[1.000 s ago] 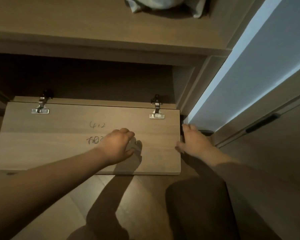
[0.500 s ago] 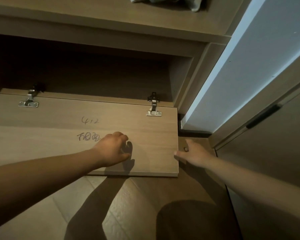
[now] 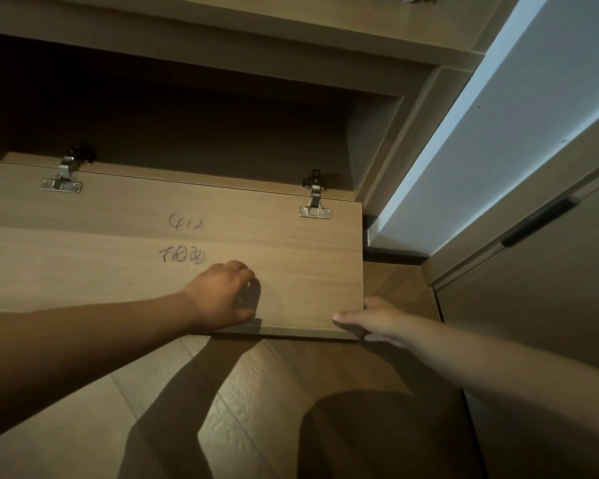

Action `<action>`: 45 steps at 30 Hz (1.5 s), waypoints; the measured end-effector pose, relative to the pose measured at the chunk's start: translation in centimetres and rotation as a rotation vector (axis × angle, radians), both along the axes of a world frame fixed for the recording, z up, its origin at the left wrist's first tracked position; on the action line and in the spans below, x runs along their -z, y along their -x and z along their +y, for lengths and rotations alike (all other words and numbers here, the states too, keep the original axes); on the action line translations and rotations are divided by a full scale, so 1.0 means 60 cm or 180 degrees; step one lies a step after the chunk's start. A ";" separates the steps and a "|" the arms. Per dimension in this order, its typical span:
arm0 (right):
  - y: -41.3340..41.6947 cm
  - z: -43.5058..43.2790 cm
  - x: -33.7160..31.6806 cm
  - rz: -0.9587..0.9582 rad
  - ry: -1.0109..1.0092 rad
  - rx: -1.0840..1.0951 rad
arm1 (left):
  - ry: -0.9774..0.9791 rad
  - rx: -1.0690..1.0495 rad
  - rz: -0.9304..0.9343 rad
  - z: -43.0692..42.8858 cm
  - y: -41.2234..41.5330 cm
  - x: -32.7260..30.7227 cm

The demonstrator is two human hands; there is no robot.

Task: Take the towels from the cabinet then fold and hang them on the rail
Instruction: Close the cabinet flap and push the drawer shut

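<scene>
**Cabinet (image 3: 222, 36), lower compartment: drop-down door (image 3: 291, 257) folded out above the tiled floor (image 3: 66, 426).**
The wooden door hangs from its far edge on a left hinge (image 3: 62, 181) and a right hinge (image 3: 314, 206). Its upward face bears handwritten marks (image 3: 184, 240). The left hand (image 3: 218, 295) rests on that face with curled fingers. The right hand (image 3: 374, 319) pinches the near right corner, thumb on top.

The right hand (image 3: 374, 319) has been shifted from the flap door's (image 3: 291, 257) right side edge to its front right corner, thumb laid on top, and the left hand (image 3: 222, 295) has been drawn back toward the front edge, the handwriting (image 3: 184, 255) left uncovered.
</scene>
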State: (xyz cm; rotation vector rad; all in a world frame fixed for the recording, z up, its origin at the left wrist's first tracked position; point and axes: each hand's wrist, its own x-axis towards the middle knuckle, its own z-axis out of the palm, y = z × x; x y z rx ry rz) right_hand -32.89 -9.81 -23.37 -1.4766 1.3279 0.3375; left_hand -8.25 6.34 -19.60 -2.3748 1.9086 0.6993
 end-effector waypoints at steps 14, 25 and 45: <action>0.012 0.034 -0.052 -0.0303 0.0664 0.0401 | 0.0184 0.0249 -0.0122 0.023 0.016 -0.040; 0.015 0.030 -0.089 -0.0712 0.1041 0.0647 | 0.0301 0.0613 -0.0097 0.000 -0.001 -0.086; -0.012 -0.002 -0.225 -0.2397 0.2358 0.0676 | 0.1926 -0.0025 0.0265 -0.038 -0.034 -0.244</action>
